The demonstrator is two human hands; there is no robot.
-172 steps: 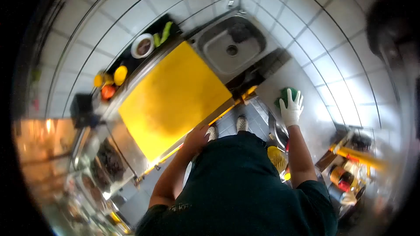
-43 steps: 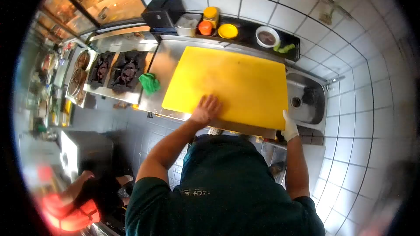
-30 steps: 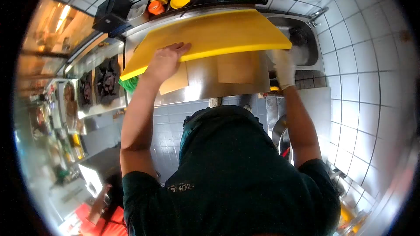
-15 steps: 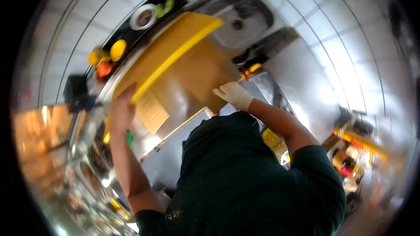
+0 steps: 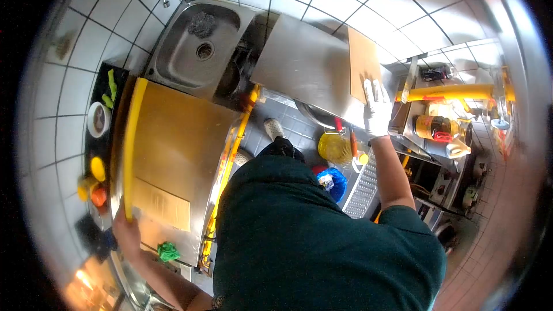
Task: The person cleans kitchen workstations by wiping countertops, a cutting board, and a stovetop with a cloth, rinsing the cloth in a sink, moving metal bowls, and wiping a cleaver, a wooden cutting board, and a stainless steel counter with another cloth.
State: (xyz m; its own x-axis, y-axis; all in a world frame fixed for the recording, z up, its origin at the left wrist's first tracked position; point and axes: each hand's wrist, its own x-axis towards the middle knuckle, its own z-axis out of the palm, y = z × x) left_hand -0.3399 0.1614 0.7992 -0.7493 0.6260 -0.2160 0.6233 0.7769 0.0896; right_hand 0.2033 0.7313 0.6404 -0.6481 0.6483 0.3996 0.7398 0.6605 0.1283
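The yellow board (image 5: 136,138) is raised and seen nearly edge-on along the left side of the steel counter (image 5: 178,126). My bare left hand (image 5: 125,231) holds its lower end, with some fingers hidden. A brown cardboard sheet (image 5: 167,206) lies on that counter, and a green cloth (image 5: 168,251) is beside my left forearm. On the right steel surface (image 5: 308,57) rests another brown cardboard sheet (image 5: 363,60). My gloved right hand (image 5: 377,106) touches its near end, fingers stretched out.
The sink (image 5: 201,75) with a scrubber is at upper left. A black shelf (image 5: 106,101) holds a white bowl (image 5: 98,120) and jars. A yellow container (image 5: 335,147) and blue bag (image 5: 334,184) sit low between counters. Bottles (image 5: 432,128) stand at right.
The board has been lifted from lying flat. One cardboard sheet has moved from under it to the right surface with my right hand. My view has turned right.
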